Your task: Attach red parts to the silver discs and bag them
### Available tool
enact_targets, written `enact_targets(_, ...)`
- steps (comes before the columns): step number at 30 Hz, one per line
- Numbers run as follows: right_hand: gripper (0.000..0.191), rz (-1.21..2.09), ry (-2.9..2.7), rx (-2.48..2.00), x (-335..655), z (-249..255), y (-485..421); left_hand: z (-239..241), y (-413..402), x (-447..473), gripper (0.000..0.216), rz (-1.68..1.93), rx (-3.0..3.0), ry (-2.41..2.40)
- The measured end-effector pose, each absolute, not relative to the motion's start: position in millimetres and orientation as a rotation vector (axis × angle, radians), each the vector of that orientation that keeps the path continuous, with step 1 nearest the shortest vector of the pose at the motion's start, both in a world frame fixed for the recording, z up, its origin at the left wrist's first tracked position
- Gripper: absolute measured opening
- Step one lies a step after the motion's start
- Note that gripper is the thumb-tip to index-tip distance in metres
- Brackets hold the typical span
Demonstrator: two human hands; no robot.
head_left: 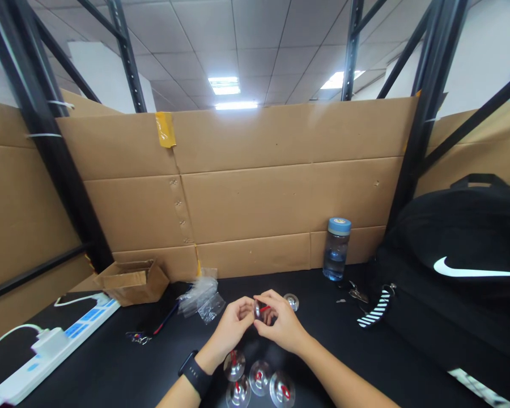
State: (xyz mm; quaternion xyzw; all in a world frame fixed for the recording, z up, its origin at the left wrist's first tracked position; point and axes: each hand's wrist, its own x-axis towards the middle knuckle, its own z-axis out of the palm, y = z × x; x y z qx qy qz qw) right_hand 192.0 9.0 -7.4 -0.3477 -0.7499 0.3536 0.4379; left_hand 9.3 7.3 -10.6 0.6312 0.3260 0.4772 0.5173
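Both hands meet over the black table (pixel 110 368) near its middle. My left hand (pixel 233 326) and my right hand (pixel 283 323) pinch a small clear round disc with a red piece (pixel 261 310) between their fingertips. A black watch (pixel 194 371) sits on my left wrist. Just below the hands lie several more clear discs with red marks (pixel 259 377). One further disc (pixel 292 301) rests on the table right behind my right hand.
A cardboard wall (pixel 280 192) backs the table. A small open cardboard box (pixel 131 280), clear plastic bags (pixel 202 300), a lanyard (pixel 148 334) and a white power strip (pixel 51 351) lie at left. A blue-capped bottle (pixel 336 249) and a black sports bag (pixel 463 266) stand at right.
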Motion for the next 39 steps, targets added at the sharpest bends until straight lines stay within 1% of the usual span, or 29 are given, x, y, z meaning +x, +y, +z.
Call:
enact_targets(2, 0.048, 0.863, -1.881, -0.858, 193, -5, 8, -12, 9, 8, 0.018, 1.152, 1.486, 0.800)
enact_targets(7, 0.046, 0.762, -1.929, -0.836, 194, 3, 4, -18, 14, 4, 0.024, 1.149, 1.475, 0.892)
enact_targets(9, 0.045, 0.713, -1.922, -0.842, 196, 5, 5, -17, 15, 3, 0.020, 1.146, 1.548, 0.938)
enact_targets(12, 0.039, 0.691, -1.843, -0.898, 202, 4, 16, -10, 12, -1, 0.013, 1.167, 1.691, 1.080)
enact_targets(14, 0.037, 0.702, -1.742, -0.955, 211, 2, 29, -4, 10, -6, 0.013, 1.170, 1.804, 1.187)
enact_targets(15, 0.040, 0.685, -1.696, -0.991, 217, 1, 35, -2, 9, -9, 0.014, 1.160, 1.878, 1.232)
enact_targets(17, 0.047, 0.577, -1.670, -1.085, 233, -1, 48, 0, 9, -15, 0.016, 1.110, 2.058, 1.295)
enact_targets(18, 0.046, 0.514, -1.719, -1.143, 241, -1, 53, 0, 10, -18, 0.018, 1.068, 2.146, 1.312)
enact_targets(21, 0.032, 0.346, -1.924, -1.342, 265, -1, 64, -1, 12, -25, 0.021, 0.926, 2.307, 1.300)
enact_targets(23, 0.028, 0.342, -1.987, -1.454, 276, -1, 66, 1, 12, -30, 0.019, 0.861, 2.344, 1.273)
enact_targets(26, 0.028, 0.437, -2.048, -1.544, 282, -4, 67, 7, 9, -41, 0.013, 0.688, 2.331, 1.191)
enact_targets(27, 0.028, 0.461, -2.059, -1.558, 283, -4, 66, 9, 7, -45, 0.018, 0.584, 2.294, 1.140)
enact_targets(29, 0.029, 0.484, -2.069, -1.574, 283, -4, 65, 10, 5, -53, 0.035, 0.381, 2.188, 1.027)
enact_targets(31, 0.030, 0.493, -2.094, -1.574, 282, -3, 63, 9, 4, -58, 0.045, 0.273, 2.113, 0.958)
enact_targets(33, 0.032, 0.490, -2.136, -1.582, 282, -2, 61, 7, 5, -60, 0.041, 0.246, 2.093, 0.942)
enact_targets(39, 0.037, 0.333, -2.255, -1.595, 282, 4, 54, 16, 1, -59, 0.017, 0.297, 2.073, 0.953)
